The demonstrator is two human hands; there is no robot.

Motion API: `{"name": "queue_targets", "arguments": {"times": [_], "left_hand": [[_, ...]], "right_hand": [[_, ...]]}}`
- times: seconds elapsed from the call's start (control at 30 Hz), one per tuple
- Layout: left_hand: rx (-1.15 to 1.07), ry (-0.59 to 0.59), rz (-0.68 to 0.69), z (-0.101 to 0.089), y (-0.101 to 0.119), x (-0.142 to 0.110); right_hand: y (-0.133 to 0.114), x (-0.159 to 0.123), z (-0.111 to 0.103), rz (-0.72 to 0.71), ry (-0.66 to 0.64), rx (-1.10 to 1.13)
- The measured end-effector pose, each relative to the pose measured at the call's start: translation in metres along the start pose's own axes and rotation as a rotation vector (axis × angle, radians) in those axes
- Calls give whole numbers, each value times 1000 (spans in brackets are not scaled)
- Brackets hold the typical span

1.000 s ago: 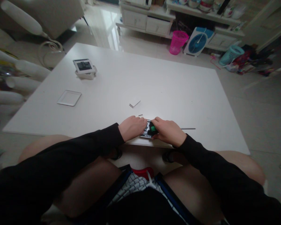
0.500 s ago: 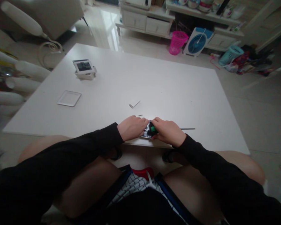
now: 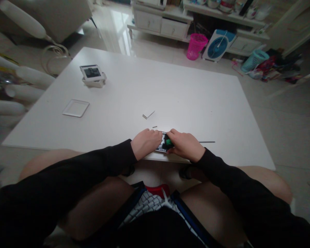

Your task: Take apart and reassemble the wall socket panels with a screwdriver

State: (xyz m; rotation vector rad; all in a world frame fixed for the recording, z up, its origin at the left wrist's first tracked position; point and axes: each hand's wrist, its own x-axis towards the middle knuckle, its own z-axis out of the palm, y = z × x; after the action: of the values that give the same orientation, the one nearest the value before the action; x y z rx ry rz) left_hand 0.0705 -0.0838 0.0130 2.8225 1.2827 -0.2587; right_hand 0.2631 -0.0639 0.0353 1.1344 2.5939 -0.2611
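Observation:
At the table's near edge, my left hand [image 3: 147, 143] is closed around the left side of a small dark panel [image 3: 161, 147] with white markings. My right hand [image 3: 186, 144] is closed at the panel's right side, index finger by its far edge and thumb by its near edge. A green handle [image 3: 168, 141] shows between that thumb and index finger. In line with it, a thin screwdriver shaft [image 3: 207, 142] sticks out to the right past the hand. Just beyond my left fingers lies a small dark metal piece [image 3: 155, 127]. The panel's left part is hidden under my left hand.
On the white table [image 3: 186, 89], thin pale pieces [image 3: 148, 114] lie beyond my hands. A light square frame [image 3: 76, 108] rests at the left, with a white boxed item [image 3: 92, 74] behind it. A pink basket [image 3: 196, 46] and a blue-white fan [image 3: 218, 46] stand on the floor beyond.
My left hand has shifted slightly left, and a bit more of the panel's white markings shows between the hands. My right hand and the screwdriver stay in place.

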Motion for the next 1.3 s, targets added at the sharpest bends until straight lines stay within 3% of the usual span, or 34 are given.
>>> {"name": "queue_targets", "arguments": {"times": [0.37, 0.57, 1.0, 1.3], "left_hand": [[-65, -40, -85, -3, 0, 0], [-92, -35, -4, -4, -3, -1], [-102, -88, -20, 5, -9, 4], [-143, -113, -49, -8, -16, 2]], "right_hand": [[0, 0, -1, 8, -9, 2], [1, -1, 1, 4, -5, 10], [0, 0, 0, 6, -1, 12], [-1, 0, 0, 1, 4, 1]]}}
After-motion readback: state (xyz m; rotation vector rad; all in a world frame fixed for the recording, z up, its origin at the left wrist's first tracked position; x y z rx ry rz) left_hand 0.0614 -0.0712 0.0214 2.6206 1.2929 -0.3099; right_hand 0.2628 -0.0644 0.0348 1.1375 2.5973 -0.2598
